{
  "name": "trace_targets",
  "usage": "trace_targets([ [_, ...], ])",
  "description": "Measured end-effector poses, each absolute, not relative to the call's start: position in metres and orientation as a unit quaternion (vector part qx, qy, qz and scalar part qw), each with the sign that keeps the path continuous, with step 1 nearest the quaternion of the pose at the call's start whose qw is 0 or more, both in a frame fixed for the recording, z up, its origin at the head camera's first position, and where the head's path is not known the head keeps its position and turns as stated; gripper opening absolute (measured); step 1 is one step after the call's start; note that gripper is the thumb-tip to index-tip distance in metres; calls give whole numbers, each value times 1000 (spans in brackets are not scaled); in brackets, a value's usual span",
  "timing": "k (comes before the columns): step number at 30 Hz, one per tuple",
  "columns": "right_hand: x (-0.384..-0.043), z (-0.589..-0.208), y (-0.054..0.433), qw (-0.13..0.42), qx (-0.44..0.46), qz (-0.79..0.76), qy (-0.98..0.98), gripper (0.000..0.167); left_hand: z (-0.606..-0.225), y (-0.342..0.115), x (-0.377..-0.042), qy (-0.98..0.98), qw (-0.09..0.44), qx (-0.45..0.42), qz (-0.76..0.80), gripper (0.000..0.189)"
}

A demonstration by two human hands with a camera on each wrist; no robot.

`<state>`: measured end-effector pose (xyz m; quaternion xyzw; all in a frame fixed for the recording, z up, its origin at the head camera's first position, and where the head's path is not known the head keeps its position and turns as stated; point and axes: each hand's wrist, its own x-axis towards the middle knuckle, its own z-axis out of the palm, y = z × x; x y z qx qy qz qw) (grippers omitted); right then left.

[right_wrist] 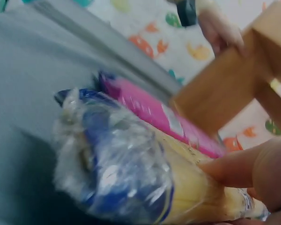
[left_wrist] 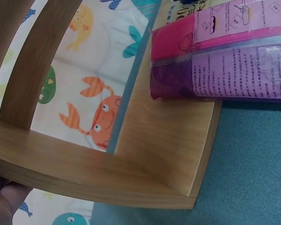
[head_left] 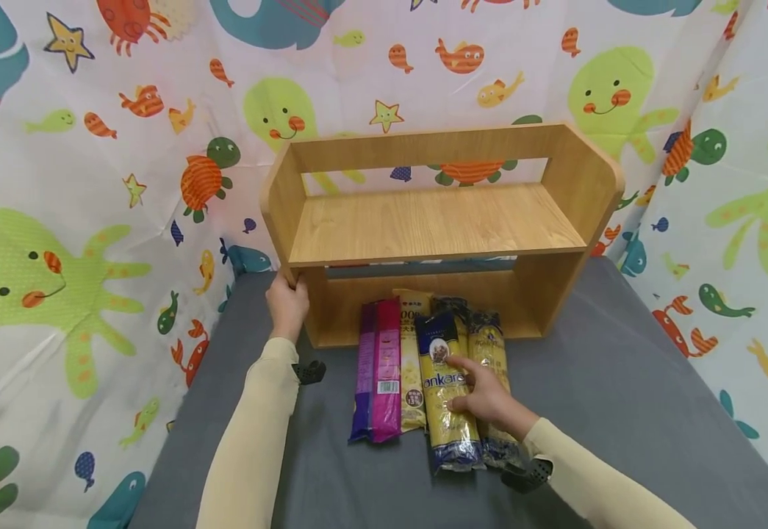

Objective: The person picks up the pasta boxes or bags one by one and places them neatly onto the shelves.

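Note:
My left hand [head_left: 287, 305] grips the left side panel of a two-tier wooden shelf [head_left: 436, 220], its fingertips at the panel's edge. In the left wrist view, part of that hand [left_wrist: 9, 199] shows beside the wood. My right hand [head_left: 489, 393] holds a yellow and blue pasta packet [head_left: 446, 430] marked "ankara", thumb on one side and fingers across it. The packet leans over other packets at the shelf's lower opening. Around it are a pink and purple packet [head_left: 384, 367], a pale yellow packet [head_left: 412, 353] and another clear-and-yellow pasta packet [head_left: 489, 345].
The shelf stands on a grey cloth-covered table [head_left: 595, 411]. Behind and at both sides hangs a white curtain [head_left: 350, 88] printed with sea animals. A further dark-topped packet [head_left: 451, 303] lies partly hidden behind the held one.

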<state>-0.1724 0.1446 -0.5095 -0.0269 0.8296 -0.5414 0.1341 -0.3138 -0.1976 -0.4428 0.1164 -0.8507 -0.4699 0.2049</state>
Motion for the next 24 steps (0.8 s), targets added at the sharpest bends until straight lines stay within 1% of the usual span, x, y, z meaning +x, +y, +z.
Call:
trace_targets([
  [3,-159,-494,140,171,-33,-594,785,84,-443,-198,-314,-851,202,118,-469,39],
  [7,-147,-463,131,224,-58,-648,726,81,-442,-198,-313,-851,204,120,-469,40],
  [15,-133,-378,108,266,-169,-646,695,77,-442,-197,-313,-855,209,118,-459,37],
  [18,-135,-344,99,276,-193,-651,681,77,-441,-197,-312,-857,214,114,-456,35],
  [20,-142,-325,91,270,-202,-651,680,76,-441,-197,-312,-856,217,113,-455,34],
  [22,-151,-310,81,259,-201,-653,683,75,-442,-197,-313,-856,216,111,-456,33],
  [24,-164,-300,70,250,-181,-655,689,73,-443,-197,-313,-856,215,111,-457,32],
])
